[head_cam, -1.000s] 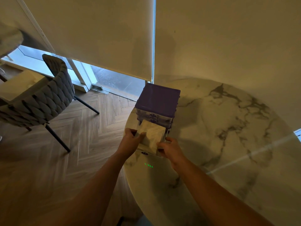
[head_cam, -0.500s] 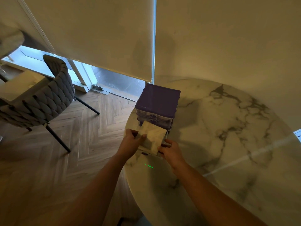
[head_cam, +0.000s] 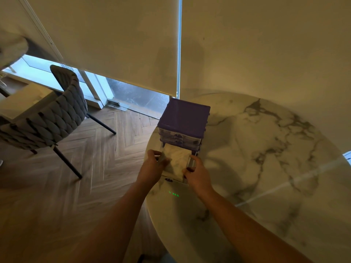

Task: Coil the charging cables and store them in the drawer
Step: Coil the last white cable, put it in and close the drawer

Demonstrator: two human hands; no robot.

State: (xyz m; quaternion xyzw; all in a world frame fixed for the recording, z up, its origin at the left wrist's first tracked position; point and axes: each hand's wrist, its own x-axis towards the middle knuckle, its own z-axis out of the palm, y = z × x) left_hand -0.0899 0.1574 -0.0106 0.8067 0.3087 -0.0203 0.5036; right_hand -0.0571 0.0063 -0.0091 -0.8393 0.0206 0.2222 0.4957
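1. The left hand (head_cam: 152, 166) grips the left wall of the pulled-out clear drawer (head_cam: 175, 162), fingers curled over its rim near the front corner.
2. The right hand (head_cam: 197, 172) holds the opposite side, thumb and fingers pinching the right wall at the front.
3. The drawer is the lowest one of a small purple-topped drawer unit (head_cam: 184, 122); it is drawn well out toward the person and appears empty, the marble showing through its clear base.
4. No charging cables are visible anywhere in view, so where they lie cannot be told.
5. Handling, as a judgement: the drawer looks like thin, light, stiff plastic with smooth walls, so a two-sided hold at the front corners suits it; pulled too far, it could tip or slip off its runners. The unit itself seems light enough to slide on the polished top.
6. The unit stands at the left edge of the round marble table (head_cam: 266, 149), close to the drop to the herringbone floor (head_cam: 85, 177).
7. A grey woven chair (head_cam: 57, 120) stands well apart at the left.
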